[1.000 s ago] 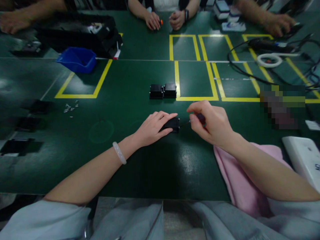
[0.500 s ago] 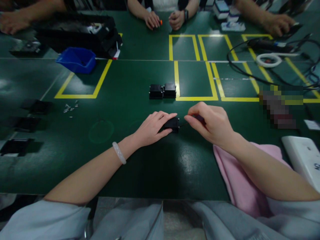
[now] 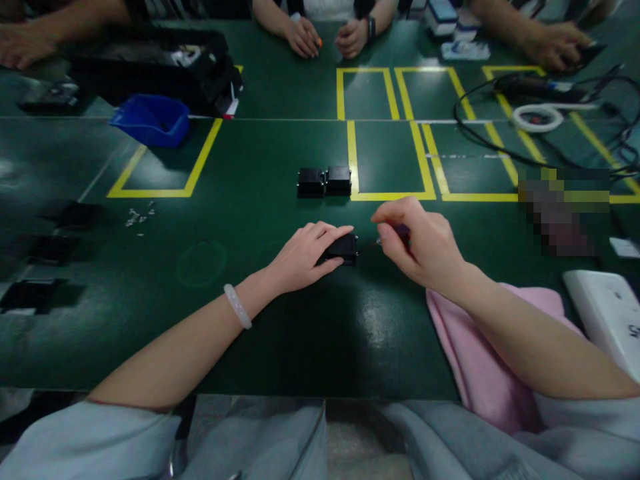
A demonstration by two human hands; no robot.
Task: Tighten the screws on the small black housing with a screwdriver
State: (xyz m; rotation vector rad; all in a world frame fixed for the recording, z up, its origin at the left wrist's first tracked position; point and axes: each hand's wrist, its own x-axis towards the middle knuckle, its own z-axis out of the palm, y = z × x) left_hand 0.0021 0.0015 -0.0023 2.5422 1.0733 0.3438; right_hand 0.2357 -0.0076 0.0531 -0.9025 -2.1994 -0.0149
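My left hand (image 3: 305, 260) steadies a small black box-shaped part (image 3: 344, 248) on the green table, thumb along its near edge and fingers over its far edge. Small metal screws stick out of the part's right end. Just right of it, my right hand (image 3: 417, 243) grips a screwdriver (image 3: 379, 241). Its dark handle is mostly hidden in the palm, and its thin shaft points left at the screws. Whether the tip touches a screw, I cannot tell. Beyond my hands, two similar black parts (image 3: 324, 182) stand side by side.
Loose screws (image 3: 137, 217) lie at left, near several dark parts (image 3: 35, 293). Behind them are a blue bin (image 3: 153, 120) and black trays (image 3: 150, 70). A pink cloth (image 3: 470, 353), a white case (image 3: 603, 320) and cables (image 3: 460, 127) are at right. Co-workers' hands (image 3: 353, 38) rest across the table.
My right thumb and index finger have shifted on the screwdriver, so more of it shows between them. My left hand and the black part stay in place.
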